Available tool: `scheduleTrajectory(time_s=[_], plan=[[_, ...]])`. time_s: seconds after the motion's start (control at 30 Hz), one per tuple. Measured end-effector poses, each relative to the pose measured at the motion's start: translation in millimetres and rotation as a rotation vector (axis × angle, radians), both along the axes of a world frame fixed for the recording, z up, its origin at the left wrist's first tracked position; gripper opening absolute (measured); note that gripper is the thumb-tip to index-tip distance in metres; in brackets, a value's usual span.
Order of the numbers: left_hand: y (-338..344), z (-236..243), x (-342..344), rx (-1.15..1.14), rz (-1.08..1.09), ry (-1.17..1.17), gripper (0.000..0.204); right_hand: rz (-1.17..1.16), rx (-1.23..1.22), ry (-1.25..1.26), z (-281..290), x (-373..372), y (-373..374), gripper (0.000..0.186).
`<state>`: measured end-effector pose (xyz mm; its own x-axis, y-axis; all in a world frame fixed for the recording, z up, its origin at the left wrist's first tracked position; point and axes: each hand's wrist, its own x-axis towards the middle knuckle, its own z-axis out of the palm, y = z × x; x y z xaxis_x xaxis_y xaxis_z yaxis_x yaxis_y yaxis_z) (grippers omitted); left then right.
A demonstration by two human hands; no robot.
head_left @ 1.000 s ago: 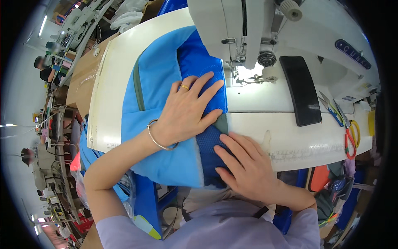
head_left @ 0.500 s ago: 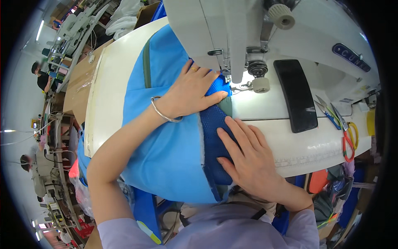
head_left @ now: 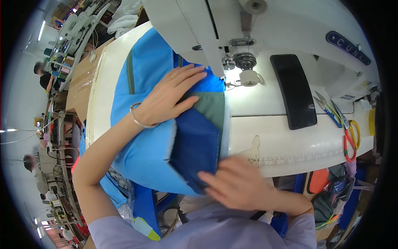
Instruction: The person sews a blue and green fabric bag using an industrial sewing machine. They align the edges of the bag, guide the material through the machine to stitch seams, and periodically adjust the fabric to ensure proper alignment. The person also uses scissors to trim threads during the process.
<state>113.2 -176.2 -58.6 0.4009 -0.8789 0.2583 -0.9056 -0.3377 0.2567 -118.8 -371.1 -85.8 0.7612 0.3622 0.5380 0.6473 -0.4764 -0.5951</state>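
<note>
A light-blue fabric piece [head_left: 141,147] with navy mesh [head_left: 197,135] and a grey-green panel [head_left: 210,108] lies on the white machine table [head_left: 259,124]. Its upper right part reaches the lit needle area of a white sewing machine [head_left: 182,29]. My left hand [head_left: 168,97], with a bangle at the wrist, rests open on the fabric, fingers stretched toward the needle and thumb on the panel. My right hand [head_left: 240,184] is at the near right edge of the navy mesh. Motion smears its fingers, so its grip is unclear.
Right of the needle lies a black phone [head_left: 293,91]. Scissors with red handles [head_left: 349,145] and small blue-handled snips [head_left: 329,113] lie beyond it. A printed ruler scale [head_left: 290,159] runs along the table's near edge. Another person [head_left: 42,76] is far off at left.
My left hand has slid left with the fabric, baring more of the grey-green panel. My right hand has moved down toward me, to the mesh's near edge.
</note>
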Motion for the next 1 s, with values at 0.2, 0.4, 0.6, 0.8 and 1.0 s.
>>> scheduleTrajectory(time_s=[0.2, 0.4, 0.6, 0.8, 1.0], plan=[[-19, 39, -59, 0.210, 0.033, 0.127, 0.016, -0.061, -0.117, -0.151, -10, -23, 41, 0.047], [-36, 27, -80, 0.246, 0.205, 0.117, 0.038, 0.098, -0.071, -0.060, 13, -14, 17, 0.042], [-15, 35, -81, 0.308, 0.218, 0.346, 0.040, -0.122, -0.273, -0.215, 12, 52, -42, 0.037], [-14, 32, -89, 0.217, 0.204, 0.297, 0.038, 0.081, -0.383, -0.342, -3, 85, -50, 0.035], [-9, 27, -83, 0.243, 0.167, 0.308, 0.035, 0.105, -0.305, -0.274, -6, 91, -49, 0.048]])
